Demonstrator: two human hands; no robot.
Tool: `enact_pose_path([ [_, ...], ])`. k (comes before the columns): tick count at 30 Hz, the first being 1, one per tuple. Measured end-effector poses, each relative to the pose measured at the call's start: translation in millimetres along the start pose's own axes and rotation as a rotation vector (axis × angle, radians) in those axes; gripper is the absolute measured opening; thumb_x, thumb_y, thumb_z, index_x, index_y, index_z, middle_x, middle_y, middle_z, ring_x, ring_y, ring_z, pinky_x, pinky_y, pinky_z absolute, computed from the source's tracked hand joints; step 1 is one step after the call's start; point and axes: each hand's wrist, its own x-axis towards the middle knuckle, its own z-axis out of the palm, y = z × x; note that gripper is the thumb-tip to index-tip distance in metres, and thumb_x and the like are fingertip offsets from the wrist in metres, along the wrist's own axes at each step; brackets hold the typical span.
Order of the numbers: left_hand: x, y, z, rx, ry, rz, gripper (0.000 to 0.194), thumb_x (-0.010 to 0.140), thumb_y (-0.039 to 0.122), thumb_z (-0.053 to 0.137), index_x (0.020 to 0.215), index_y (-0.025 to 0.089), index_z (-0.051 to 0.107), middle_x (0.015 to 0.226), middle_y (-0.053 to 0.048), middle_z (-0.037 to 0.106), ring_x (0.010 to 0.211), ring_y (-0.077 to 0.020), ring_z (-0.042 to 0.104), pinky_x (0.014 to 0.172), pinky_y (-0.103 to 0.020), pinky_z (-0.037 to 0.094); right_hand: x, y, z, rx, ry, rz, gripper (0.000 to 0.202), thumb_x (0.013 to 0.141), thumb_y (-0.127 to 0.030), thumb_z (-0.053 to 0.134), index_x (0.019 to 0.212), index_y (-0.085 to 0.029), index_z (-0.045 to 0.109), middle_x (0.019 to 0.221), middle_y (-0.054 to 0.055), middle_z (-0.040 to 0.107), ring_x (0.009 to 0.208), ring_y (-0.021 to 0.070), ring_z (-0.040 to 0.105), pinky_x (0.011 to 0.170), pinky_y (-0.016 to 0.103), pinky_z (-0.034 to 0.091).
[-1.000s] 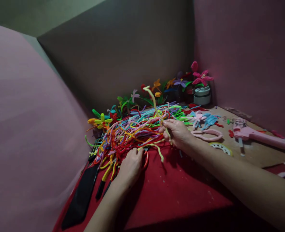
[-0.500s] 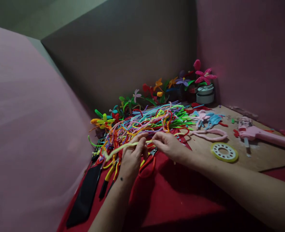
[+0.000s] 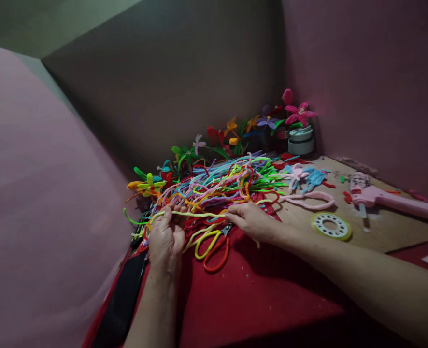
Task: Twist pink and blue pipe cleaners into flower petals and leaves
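Note:
A pale yellow pipe cleaner (image 3: pixel 195 214) stretches between my two hands, in front of a heap of many-coloured pipe cleaners (image 3: pixel 217 186). My left hand (image 3: pixel 167 237) pinches it near its left end between thumb and forefinger, palm partly turned up. The fingertips of my right hand (image 3: pixel 248 220) are closed on its other end. Scissors with one yellow and one red handle loop (image 3: pixel 217 256) lie just below and left of my right hand, on the red cloth (image 3: pixel 250 295).
A board (image 3: pixel 297 227) at right bears a tape roll (image 3: pixel 332 226), a pink glue gun (image 3: pixel 391 197) and a pink loop (image 3: pixel 317 200). Fuzzy flowers (image 3: pixel 301 114) and a grey container (image 3: pixel 301 141) stand behind. A black flat object (image 3: pixel 121 299) lies at left.
My left hand has moved left, away from my right hand, and the pipe cleaner now lies straighter between them. The scissors' handles show more fully. The view has shifted slightly.

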Motion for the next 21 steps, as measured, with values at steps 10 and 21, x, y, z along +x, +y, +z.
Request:
enact_pose_path([
  [10,8,18,-13.4,-0.099,-0.003,-0.027,0.023,0.089,0.016,0.037,0.071,0.012,0.050,0.053,0.005,0.049,0.041,-0.0030,0.046,0.047,-0.016,0.042,11,24,-11,0.385,-0.101,0.222,0.023,0.067,-0.033,0.062,0.055,-0.013,0.060,0.040,-0.005,0.040,0.037,0.0052,0.030,0.038,0.021,0.019],
  [21,11,17,-23.4,-0.081,-0.096,-0.137,0.026,0.092,0.015,0.028,0.080,0.013,0.051,0.045,0.009,0.036,0.028,-0.0017,0.030,0.035,-0.016,0.026,8,11,-21,1.436,0.020,0.388,0.005,0.070,-0.017,0.059,0.067,-0.013,0.060,0.062,0.003,0.063,0.052,0.0088,0.053,0.050,0.021,0.041],
])
